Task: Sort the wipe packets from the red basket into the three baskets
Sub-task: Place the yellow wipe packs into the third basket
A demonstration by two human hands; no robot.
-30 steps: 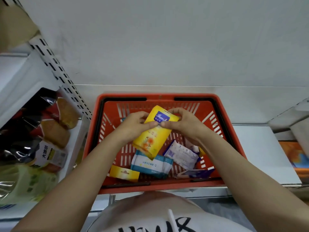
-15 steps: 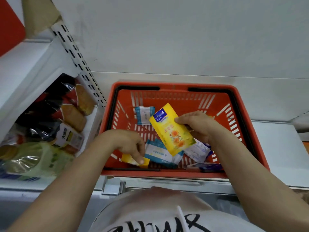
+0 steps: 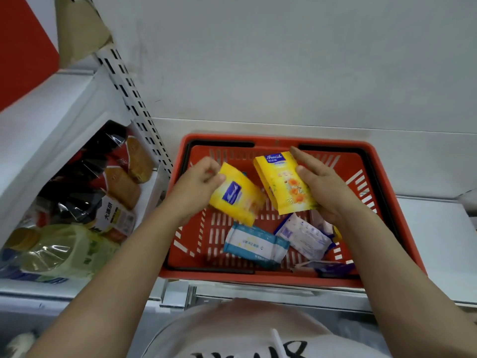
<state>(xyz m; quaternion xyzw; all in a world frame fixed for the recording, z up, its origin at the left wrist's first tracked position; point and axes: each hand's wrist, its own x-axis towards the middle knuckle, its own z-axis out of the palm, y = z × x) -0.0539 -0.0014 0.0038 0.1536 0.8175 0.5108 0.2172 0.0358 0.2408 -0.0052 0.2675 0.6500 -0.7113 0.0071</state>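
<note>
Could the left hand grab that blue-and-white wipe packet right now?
Probably not yet: the left hand already holds a yellow packet. The blue-and-white wipe packet lies uncovered just below it.

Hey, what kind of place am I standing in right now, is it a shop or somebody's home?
Most likely a small shop or supermarket aisle. A red plastic shopping basket sits on a white shelf, a slotted shelving upright runs up the wall, and packaged snacks and a bottled drink fill the shelf alongside.

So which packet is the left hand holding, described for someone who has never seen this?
Find the red basket on the white shelf. Two yellow packets are held above it; the left hand grips the smaller yellow packet. It has a blue label at its middle, not flowers like the taller one.
</note>
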